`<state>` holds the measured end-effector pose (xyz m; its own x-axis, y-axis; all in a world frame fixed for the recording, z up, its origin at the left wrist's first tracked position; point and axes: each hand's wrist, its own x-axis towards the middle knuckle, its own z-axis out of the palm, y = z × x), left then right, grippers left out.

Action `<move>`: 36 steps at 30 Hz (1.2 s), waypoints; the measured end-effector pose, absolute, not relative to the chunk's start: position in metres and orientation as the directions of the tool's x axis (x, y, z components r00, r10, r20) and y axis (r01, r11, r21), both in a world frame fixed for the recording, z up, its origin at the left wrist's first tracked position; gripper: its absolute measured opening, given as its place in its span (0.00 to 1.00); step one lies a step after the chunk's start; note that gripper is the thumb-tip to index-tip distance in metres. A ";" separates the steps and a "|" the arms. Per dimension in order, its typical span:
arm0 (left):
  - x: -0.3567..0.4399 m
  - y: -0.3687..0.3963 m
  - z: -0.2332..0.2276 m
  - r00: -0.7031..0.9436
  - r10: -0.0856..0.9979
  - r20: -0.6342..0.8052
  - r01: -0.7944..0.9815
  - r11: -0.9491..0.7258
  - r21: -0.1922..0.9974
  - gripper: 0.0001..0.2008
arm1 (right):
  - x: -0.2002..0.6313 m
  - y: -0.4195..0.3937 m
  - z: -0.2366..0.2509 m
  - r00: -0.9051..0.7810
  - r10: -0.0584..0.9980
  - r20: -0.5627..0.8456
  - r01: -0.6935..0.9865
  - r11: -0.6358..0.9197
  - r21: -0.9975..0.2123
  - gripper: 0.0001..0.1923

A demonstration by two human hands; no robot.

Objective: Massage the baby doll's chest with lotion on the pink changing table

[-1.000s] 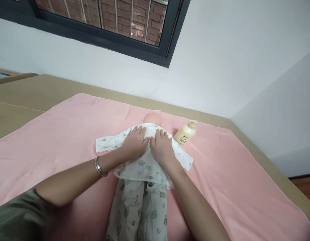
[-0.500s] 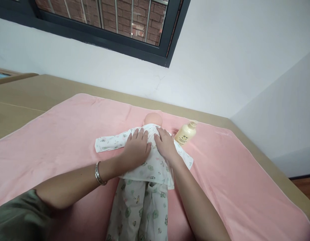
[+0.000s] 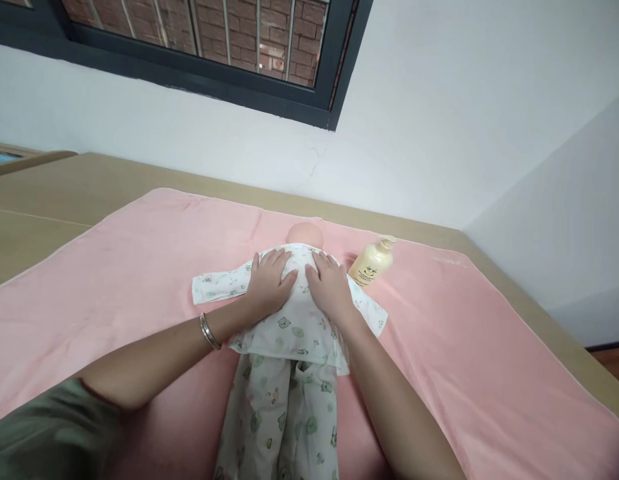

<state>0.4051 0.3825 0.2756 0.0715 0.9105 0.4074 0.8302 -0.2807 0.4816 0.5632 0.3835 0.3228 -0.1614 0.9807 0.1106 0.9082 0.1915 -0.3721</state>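
A baby doll (image 3: 305,235) lies on a pink blanket, its head toward the wall. It wears a white printed shirt (image 3: 294,333) and matching trousers (image 3: 309,413); the face is not visible. My left hand (image 3: 269,280) lies flat on the left upper part of the shirt, fingers stretched out. On the right upper part rests my right hand (image 3: 330,283), palm down with the fingers extended. The two hands are a little apart, and neither grasps anything. A pale yellow pump bottle (image 3: 373,261) is just beyond my right hand, beside the doll's sleeve.
The pink blanket (image 3: 469,347) covers most of a tan surface (image 3: 109,177), which runs back to a white wall (image 3: 414,133). A dark-framed window (image 3: 289,97) with bars is set above. Another wall meets it at the right.
My left hand has shifted slightly up and left on the shirt, with its thumb spread farther from the fingers. The right hand stays nearly where it was. The view has tilted slightly.
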 end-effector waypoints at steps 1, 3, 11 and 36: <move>0.405 0.382 0.276 0.070 0.911 0.406 0.825 -0.282 0.491 0.24 | 0.566 0.385 0.324 -0.134 0.985 0.113 0.913 0.167 -0.372 0.27; 0.405 0.383 0.275 0.069 0.913 0.403 0.815 -0.285 0.505 0.24 | 0.566 0.383 0.328 -0.097 0.985 0.141 0.931 0.140 -0.336 0.27; 0.401 0.385 0.270 0.067 0.901 0.428 0.794 -0.308 0.524 0.24 | 0.547 0.368 0.327 -0.213 0.945 0.249 0.890 0.293 -0.351 0.27; 0.398 0.386 0.271 0.072 0.913 0.401 0.719 -0.326 0.614 0.26 | 0.549 0.372 0.316 -0.227 0.901 0.369 0.842 0.372 -0.391 0.22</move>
<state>0.3978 0.3863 0.2707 0.0720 0.9133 0.4009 0.7187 -0.3262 0.6141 0.5494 0.3717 0.3161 -0.2275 0.9013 0.3686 0.8418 0.3723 -0.3909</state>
